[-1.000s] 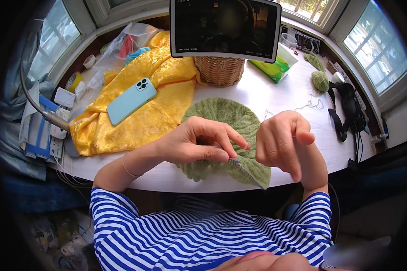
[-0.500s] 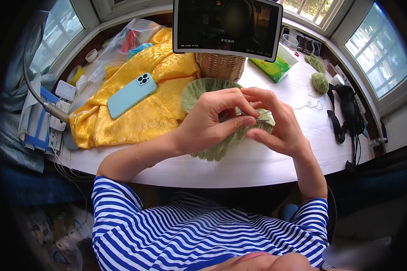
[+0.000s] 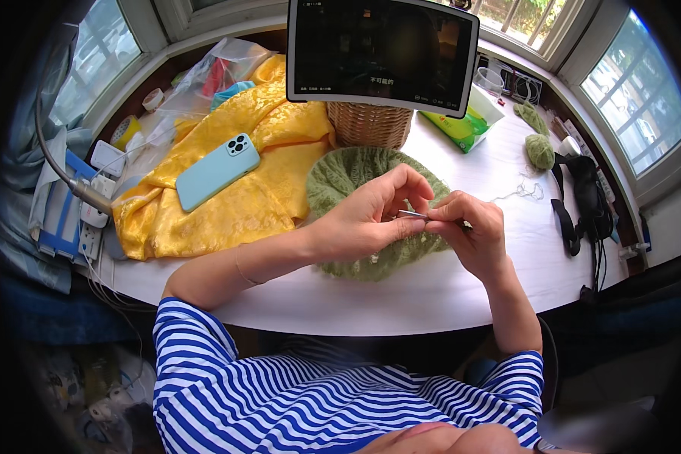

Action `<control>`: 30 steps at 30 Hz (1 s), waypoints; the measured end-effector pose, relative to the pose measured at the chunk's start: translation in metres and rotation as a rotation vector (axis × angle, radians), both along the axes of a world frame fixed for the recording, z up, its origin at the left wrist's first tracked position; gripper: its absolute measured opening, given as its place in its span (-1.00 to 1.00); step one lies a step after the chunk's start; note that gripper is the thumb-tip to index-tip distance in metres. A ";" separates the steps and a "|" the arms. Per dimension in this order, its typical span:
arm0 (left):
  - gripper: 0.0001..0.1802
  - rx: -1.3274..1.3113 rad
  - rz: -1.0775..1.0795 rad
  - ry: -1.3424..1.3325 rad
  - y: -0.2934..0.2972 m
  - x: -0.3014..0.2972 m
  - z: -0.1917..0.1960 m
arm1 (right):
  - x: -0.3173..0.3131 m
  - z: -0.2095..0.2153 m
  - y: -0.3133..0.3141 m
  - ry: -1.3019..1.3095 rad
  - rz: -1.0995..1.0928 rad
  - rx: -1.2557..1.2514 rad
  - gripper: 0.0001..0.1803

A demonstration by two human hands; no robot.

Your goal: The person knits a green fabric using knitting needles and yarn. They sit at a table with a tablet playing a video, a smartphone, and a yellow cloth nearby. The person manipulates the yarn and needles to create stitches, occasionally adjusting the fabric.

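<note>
My left hand (image 3: 374, 216) and right hand (image 3: 469, 231) met over the green knit (image 3: 340, 170) on the table (image 3: 431, 295), both pinching a thin needle (image 3: 415, 215) between fingertips. Phone (image 3: 218, 171) lay on yellow cloth (image 3: 265, 204), well left.

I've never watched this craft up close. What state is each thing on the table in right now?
Green knit piece: lying flat, under both hands.
Needle: pinched between left hand and right hand.
Phone: face down on yellow cloth.
Yellow cloth: crumpled.
Screen: on, dark.
Yarn ball: wound.
</note>
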State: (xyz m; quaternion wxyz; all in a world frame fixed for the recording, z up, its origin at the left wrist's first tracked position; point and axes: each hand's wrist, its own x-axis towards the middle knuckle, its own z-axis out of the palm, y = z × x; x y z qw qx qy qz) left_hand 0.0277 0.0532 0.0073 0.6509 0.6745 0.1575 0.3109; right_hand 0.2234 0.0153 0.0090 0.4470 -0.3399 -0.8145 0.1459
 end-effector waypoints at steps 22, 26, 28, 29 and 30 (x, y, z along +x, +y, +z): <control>-0.79 0.543 -0.099 0.439 0.011 -0.018 0.029 | -0.001 -0.004 0.003 0.114 0.040 -0.013 -0.80; -0.76 0.679 0.026 0.416 0.017 -0.035 0.048 | 0.027 0.004 0.006 0.373 0.025 -0.092 -0.83; -0.74 0.658 0.024 0.495 0.022 -0.045 0.055 | 0.039 0.008 0.010 0.476 0.019 -0.080 -0.83; -0.72 0.661 0.003 0.513 0.023 -0.047 0.058 | 0.043 0.009 0.012 0.512 0.017 -0.086 -0.82; -0.69 0.665 -0.018 0.532 0.024 -0.049 0.063 | 0.047 0.008 0.014 0.528 0.032 -0.093 -0.82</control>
